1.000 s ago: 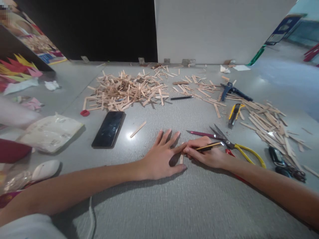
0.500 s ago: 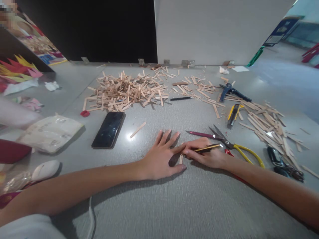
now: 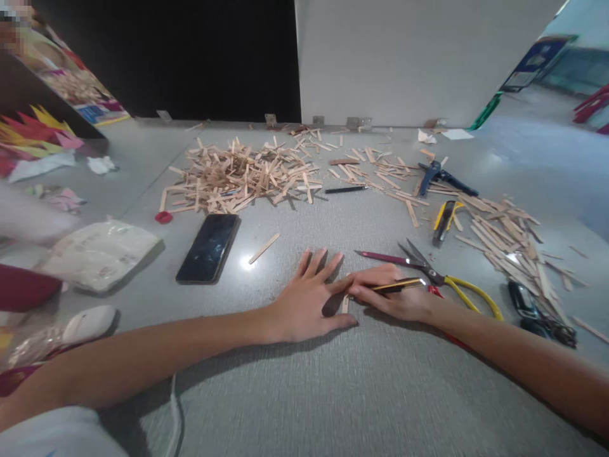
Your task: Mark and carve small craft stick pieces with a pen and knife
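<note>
My left hand (image 3: pixel 309 298) lies spread on the grey table, index finger and thumb at a small wooden craft stick (image 3: pixel 346 303). Part of that stick is hidden under the fingers, and a small dark mark shows on it. My right hand (image 3: pixel 387 292) is closed round a dark pencil (image 3: pixel 398 285), its tip down at the stick beside my left index finger. Just beyond the right hand lie scissors with yellow handles (image 3: pixel 440 276) and a dark red pencil (image 3: pixel 383 256). A single loose craft stick (image 3: pixel 264 248) rests beyond my left hand.
A big pile of craft sticks (image 3: pixel 247 171) spreads at the back. More sticks (image 3: pixel 511 235) lie at right, near a yellow cutter knife (image 3: pixel 446 221) and a blue clamp-like tool (image 3: pixel 432 176). A phone (image 3: pixel 208 247), plastic packet (image 3: pixel 102 254) and white mouse (image 3: pixel 89 324) are at left.
Almost nothing differs. Both hands stay at the stick with the pencil held at nearly the same slant; the whole view has shifted very slightly.
</note>
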Tool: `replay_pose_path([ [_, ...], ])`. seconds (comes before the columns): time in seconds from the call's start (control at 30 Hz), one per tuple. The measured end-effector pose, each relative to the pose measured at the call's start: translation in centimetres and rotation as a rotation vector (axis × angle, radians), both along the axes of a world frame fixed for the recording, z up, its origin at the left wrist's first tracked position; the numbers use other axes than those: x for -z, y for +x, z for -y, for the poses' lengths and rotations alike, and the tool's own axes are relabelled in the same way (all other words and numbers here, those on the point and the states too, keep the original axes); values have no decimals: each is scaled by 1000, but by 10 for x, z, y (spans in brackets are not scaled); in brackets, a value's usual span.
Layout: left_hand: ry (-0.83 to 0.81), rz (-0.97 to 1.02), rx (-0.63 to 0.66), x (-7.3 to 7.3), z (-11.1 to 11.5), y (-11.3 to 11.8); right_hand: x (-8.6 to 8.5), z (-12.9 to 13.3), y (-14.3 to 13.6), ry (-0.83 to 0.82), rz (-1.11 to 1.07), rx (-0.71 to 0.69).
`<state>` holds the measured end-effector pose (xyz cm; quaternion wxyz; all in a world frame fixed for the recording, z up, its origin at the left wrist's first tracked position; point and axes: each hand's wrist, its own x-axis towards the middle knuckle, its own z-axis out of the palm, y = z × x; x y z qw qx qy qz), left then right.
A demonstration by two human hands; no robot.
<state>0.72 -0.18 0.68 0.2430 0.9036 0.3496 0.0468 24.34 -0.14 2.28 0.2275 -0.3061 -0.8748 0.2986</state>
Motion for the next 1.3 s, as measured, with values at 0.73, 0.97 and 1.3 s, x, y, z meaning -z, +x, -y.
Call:
replay_pose_path([
  [0.73, 27, 17, -7, 5, 0, -3, 2, -1, 1, -2, -40, -18],
  [0.97, 19, -3, 3, 0, 0, -3, 4, -2, 1, 5, -64, -62],
  [1.3, 28, -29, 15, -1, -1, -1, 5, -3, -4, 131, -69, -114],
])
